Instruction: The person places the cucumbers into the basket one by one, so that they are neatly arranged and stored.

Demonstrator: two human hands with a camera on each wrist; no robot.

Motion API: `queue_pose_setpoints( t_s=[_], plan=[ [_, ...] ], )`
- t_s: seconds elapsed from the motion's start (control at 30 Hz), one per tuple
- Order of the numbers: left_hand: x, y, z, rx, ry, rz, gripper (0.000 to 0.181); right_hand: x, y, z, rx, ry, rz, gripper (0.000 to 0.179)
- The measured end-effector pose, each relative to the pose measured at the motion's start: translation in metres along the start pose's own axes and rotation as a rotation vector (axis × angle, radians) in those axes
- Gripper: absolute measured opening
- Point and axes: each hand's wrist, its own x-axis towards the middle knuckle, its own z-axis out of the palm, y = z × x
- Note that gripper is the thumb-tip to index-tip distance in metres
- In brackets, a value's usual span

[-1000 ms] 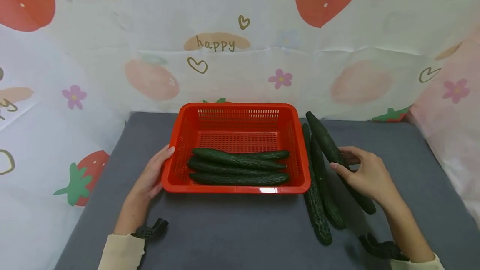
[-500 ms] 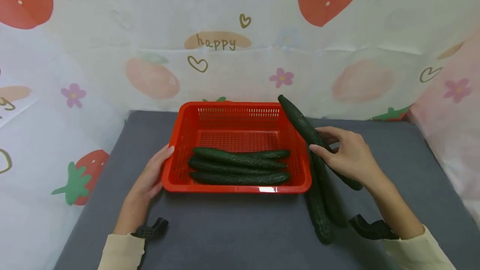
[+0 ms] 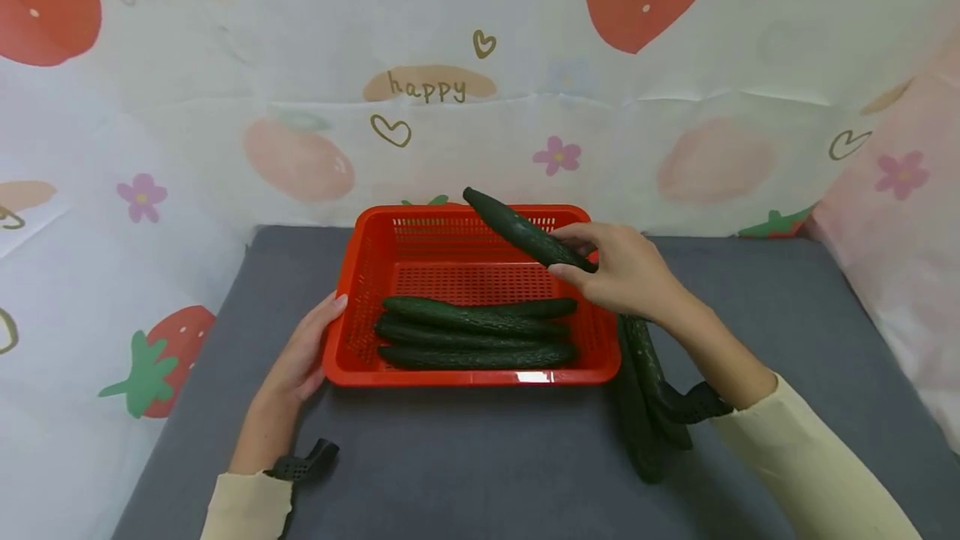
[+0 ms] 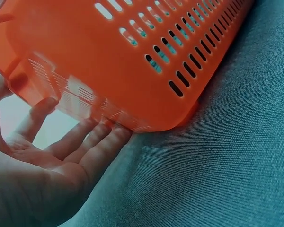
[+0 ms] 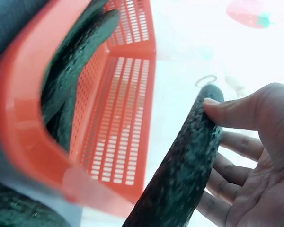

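A red plastic basket (image 3: 450, 378) with slotted walls sits mid-table. My left hand (image 3: 306, 350) holds its left side, the thumb over the rim and the fingers against the outer wall (image 4: 109, 80). Several dark green cucumbers (image 3: 480, 322) lie crosswise in the front half of the basket. Above the basket's back right part, my right hand (image 3: 630, 272) pinches another cucumber (image 3: 517, 230) near one end between thumb and fingers. That cucumber (image 5: 180, 165) slants, its far end pointing up and left in the head view.
Two more cucumbers (image 3: 639, 427) lie on the grey tabletop (image 3: 465, 465) at the basket's right, partly hidden under the right forearm. A cloth printed with strawberries (image 3: 180, 357) hangs behind and at both sides. Black camera mounts (image 3: 303, 463) sit on both wrists.
My right hand has carried its cucumber leftward and up, from over the two cucumbers on the right to above the basket. The left hand and the basket stay put.
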Motion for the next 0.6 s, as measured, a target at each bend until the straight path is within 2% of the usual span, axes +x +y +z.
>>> queue_pose_setpoints(
  t_s=[0.17,0.33,0.6],
  plan=[
    [0.001,0.001,0.0,-0.01,-0.017,0.019,0.043,0.014,-0.014,0.002,-0.026,-0.057,-0.052,0.045],
    [0.002,0.002,-0.002,-0.027,-0.048,0.042,0.043,0.028,-0.025,0.008,-0.054,-0.073,-0.092,0.042],
    [0.002,-0.002,-0.001,-0.042,-0.087,0.048,0.043,0.04,-0.034,0.022,-0.094,-0.122,-0.131,0.041]
  ],
)
